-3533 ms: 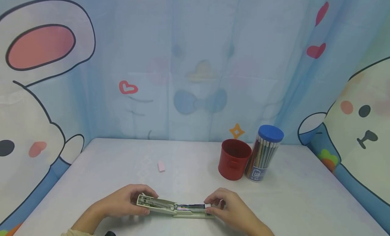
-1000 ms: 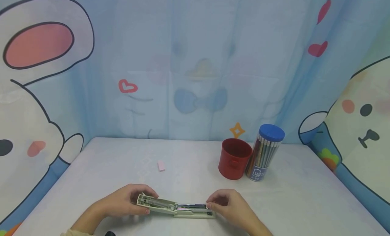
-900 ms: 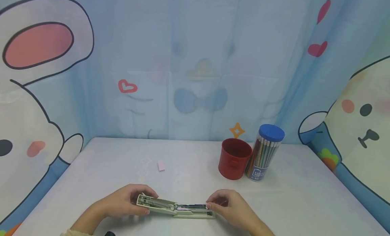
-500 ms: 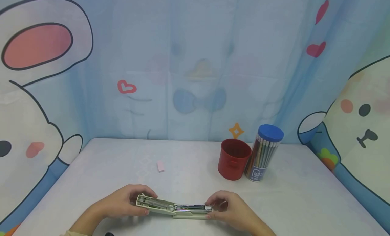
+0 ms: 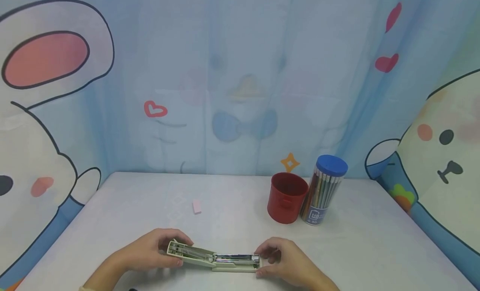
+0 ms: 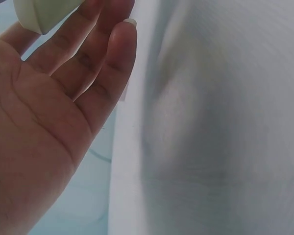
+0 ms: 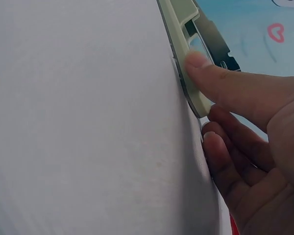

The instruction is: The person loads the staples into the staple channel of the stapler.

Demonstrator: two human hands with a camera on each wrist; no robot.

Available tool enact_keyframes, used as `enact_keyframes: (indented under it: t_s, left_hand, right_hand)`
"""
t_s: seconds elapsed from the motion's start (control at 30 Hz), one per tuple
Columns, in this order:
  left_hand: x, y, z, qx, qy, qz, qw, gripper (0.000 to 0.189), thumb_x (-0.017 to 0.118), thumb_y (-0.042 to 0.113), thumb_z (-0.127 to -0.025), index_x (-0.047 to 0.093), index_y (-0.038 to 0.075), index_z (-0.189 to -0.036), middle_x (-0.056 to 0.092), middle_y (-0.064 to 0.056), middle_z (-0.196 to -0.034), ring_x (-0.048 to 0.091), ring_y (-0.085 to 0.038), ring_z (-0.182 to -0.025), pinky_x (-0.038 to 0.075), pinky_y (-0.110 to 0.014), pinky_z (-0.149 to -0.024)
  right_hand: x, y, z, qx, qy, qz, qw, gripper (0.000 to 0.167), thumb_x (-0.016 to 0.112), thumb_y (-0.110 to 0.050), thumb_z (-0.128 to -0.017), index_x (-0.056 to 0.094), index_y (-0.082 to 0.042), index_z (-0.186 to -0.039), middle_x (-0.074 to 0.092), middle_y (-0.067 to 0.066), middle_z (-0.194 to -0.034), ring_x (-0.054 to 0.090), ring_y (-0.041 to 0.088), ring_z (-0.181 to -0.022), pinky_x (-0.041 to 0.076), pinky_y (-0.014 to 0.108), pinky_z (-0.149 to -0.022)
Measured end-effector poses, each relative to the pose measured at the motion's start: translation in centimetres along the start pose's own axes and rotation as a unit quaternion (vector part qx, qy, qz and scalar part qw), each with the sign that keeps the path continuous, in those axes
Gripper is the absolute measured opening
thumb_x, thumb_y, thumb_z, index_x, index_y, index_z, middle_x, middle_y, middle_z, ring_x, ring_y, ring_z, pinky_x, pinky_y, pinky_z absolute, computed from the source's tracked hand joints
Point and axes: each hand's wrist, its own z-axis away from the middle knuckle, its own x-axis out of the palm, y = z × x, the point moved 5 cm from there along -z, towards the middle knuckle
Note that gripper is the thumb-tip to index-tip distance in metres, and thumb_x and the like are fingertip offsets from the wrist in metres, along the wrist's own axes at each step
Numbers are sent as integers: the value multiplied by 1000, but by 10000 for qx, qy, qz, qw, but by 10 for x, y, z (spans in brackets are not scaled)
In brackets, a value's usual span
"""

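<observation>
A pale green stapler (image 5: 232,267) lies opened out near the front of the table, its metal staple channel (image 5: 236,259) showing. My left hand (image 5: 150,251) grips the raised top cover (image 5: 190,254), thumb on the near side and fingers behind it. In the left wrist view, only a corner of that cover (image 6: 41,14) shows above the palm. My right hand (image 5: 286,262) holds the free end of the base, its thumb (image 7: 220,83) against the side in the right wrist view. The other fingers curl near the base's far side, partly hidden.
Behind the right hand stand a red mug (image 5: 286,207) and a blue-lidded tub of pencils (image 5: 324,191), side by side. A small pink eraser-like block (image 5: 196,206) lies farther back at left. A patterned blue curtain (image 5: 240,149) borders the white table (image 5: 142,199).
My right fingers have shifted from the staple channel's end to the base's end, the thumb moving lower, uncovering the channel's silver tip. My left hand keeps its grip on the cover.
</observation>
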Motion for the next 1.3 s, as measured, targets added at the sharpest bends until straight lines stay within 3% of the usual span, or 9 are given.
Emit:
enact_keyframes:
  t_s: [0.37, 1.03, 1.3]
  left_hand:
    - [0, 5, 0, 7, 76, -83, 9999, 37, 76, 22, -90, 68, 11, -124, 70, 0, -110, 67, -17, -89, 51, -30, -80]
    - [0, 16, -4, -160, 406, -121, 9990, 37, 77, 27, -90, 69, 10, -122, 70, 2, -110, 68, -20, -97, 48, -32, -87]
    - [3, 23, -10, 38, 623, -226, 9978, 37, 78, 27, -89, 70, 9, -121, 70, 3, -111, 68, -17, -101, 50, -31, -90]
  right_hand:
    - [-6, 6, 0, -154, 9, 273, 9995, 32, 93, -30, -69, 77, -22, -95, 67, -9, -92, 57, 17, -82, 50, 24, -72]
    - [-8, 11, 1, 53, 94, 157, 9998, 32, 94, -26, -68, 79, -21, -95, 66, -6, -91, 55, 19, -82, 48, 24, -68]
    - [-7, 12, 1, 33, 139, 64, 9999, 31, 94, -25, -67, 79, -21, -94, 67, -6, -91, 55, 19, -81, 48, 24, -68]
